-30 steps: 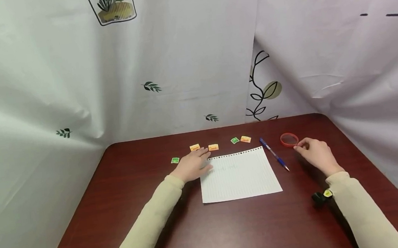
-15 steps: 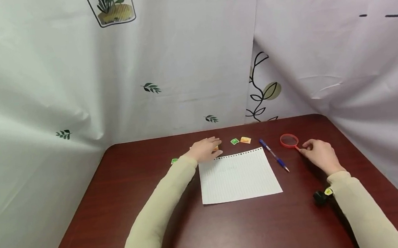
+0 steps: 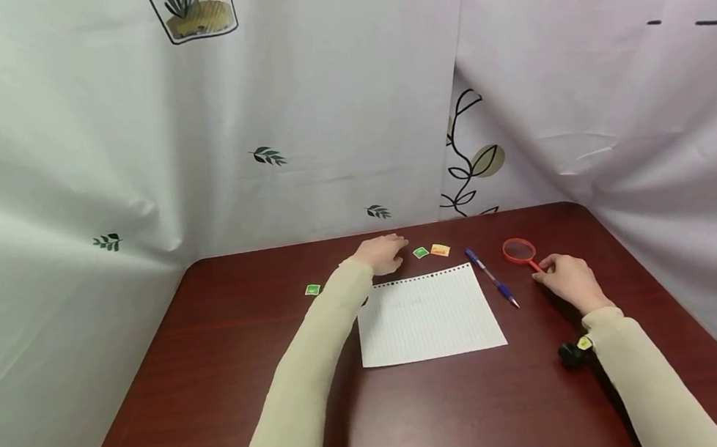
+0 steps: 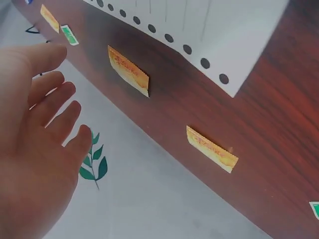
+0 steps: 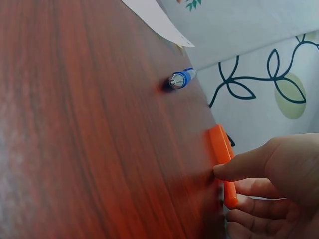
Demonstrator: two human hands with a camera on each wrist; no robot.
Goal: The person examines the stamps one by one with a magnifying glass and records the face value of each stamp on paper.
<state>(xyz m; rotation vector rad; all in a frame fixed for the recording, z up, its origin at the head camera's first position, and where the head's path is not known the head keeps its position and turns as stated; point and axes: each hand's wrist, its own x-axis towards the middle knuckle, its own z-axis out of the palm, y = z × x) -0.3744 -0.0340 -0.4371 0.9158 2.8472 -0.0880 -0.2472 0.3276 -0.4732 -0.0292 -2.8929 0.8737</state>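
In the head view the left hand (image 3: pixel 383 254) is stretched over the table's far side, just left of a green stamp (image 3: pixel 420 252) and an orange one (image 3: pixel 440 250). Its fingers are spread and hold nothing in the left wrist view, where two orange stamps (image 4: pixel 128 70) (image 4: pixel 212 149) lie beside the hand (image 4: pixel 45 124). The right hand (image 3: pixel 573 280) pinches the handle of a red magnifying glass (image 3: pixel 519 250). Seen from the right wrist, the thumb and fingers of that hand (image 5: pixel 279 179) are around the orange-red handle (image 5: pixel 230 193).
A lined sheet with punched holes (image 3: pixel 430 318) lies mid-table. Right of it is a blue pen (image 3: pixel 492 277). Another green stamp (image 3: pixel 313 289) lies left of the left sleeve. A patterned white curtain (image 3: pixel 317 95) hangs behind the table.
The left hand has moved right and farther back, from the sheet's upper left corner toward the right-hand stamps. The right hand has drawn back slightly, and the magnifying glass's handle now shows.
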